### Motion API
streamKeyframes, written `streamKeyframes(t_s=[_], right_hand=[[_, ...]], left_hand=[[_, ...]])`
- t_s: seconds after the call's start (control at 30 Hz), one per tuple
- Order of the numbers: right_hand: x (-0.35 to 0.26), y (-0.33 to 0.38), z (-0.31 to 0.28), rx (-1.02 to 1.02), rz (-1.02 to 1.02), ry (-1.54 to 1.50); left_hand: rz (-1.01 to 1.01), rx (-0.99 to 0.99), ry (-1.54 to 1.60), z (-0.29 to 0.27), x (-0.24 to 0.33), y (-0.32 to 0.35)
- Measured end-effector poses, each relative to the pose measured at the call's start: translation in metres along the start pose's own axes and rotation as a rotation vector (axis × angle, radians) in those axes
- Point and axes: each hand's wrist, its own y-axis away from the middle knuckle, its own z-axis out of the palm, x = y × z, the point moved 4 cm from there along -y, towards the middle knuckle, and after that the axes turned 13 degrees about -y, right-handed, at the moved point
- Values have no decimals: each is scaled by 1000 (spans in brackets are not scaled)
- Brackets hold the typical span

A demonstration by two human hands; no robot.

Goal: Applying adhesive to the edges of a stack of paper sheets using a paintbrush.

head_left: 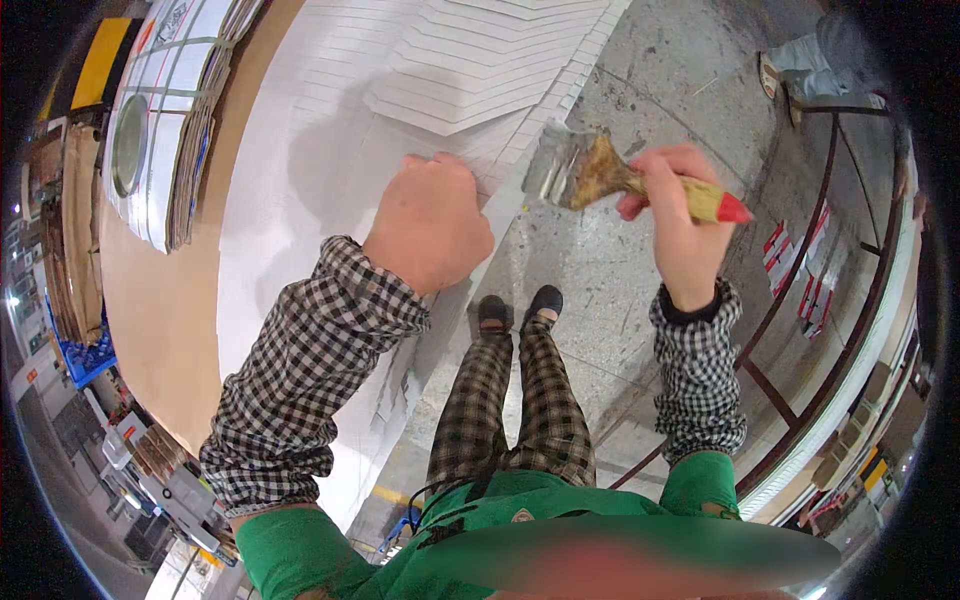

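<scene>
head view. my right hand (690,215) pinches the yellow handle of a wide, flat paintbrush (600,175) with brown bristles and a red handle tip; thumb and fingers are pressed on the handle. the paintbrush is in the air, to the right of the white work surface, with grey, stained floor (650,110) in view behind it. its bristle ends look pale; whether they are loaded, i cannot tell.

my left hand (430,225) is curled into a loose fist over the white sheets near their right edge. its fingertips are hidden, so i cannot tell whether it pinches a sheet or only presses.

status: the thin white, paper-like sheets (470,60) lie in overlapping, stepped rows with angled edges, ahead of my left hand. i judge the spreading done there. no coated strip can be made out, so how much brushing is done, and how much remains, is undetermined. a strapped bundle of printed white board (165,110) stands at the left, on tan board (150,320).
</scene>
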Motion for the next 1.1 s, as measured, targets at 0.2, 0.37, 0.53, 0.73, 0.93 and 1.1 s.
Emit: streamKeyframes(t_s=[0.2, 0.37, 0.53, 0.73, 0.93, 1.1], right_hand=[[-1, -1, 6, -24, 18, 71], [-10, 16, 4, 18, 27, 21], [-2, 38, 13, -67, 23, 15], [0, 38, 22, -125, 53, 118], [-5, 47, 25, -35, 15, 44], [-4, 70, 23, -36, 34, 10]], left_hand=[[0, 37, -2, 0, 0, 1], [20, 33, -7, 0, 5, 1], [30, 93, 29, 2, 3, 0], [57, 170, 75, 1, 3, 0], [71, 176, 74, 3, 2, -2], [21, 26, 59, -1, 3, -2]])
